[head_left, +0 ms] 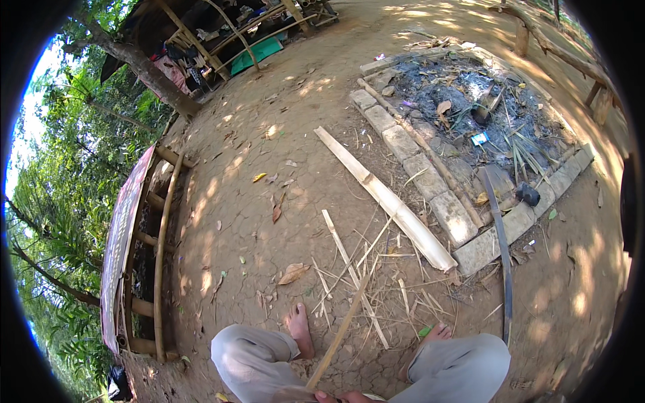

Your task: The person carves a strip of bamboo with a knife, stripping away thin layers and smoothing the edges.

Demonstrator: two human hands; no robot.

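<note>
A narrow bamboo strip slants up and away from between my knees. Its near end meets a flat grey-brown piece at the lower edge, possibly a blade. Beside that piece, the curled fingers of what seems to be my right hand show, mostly cut off by the frame. What they grip is hidden. My left hand cannot be made out. Thin bamboo strips and shavings lie on the ground past my feet. Farther out rests a wide split bamboo length.
A brick-edged fire pit with ash and a black can lies at the far right. A long dark blade-like piece rests across its brick edge. Left stand a bamboo rail and a banner. A tree trunk leans behind.
</note>
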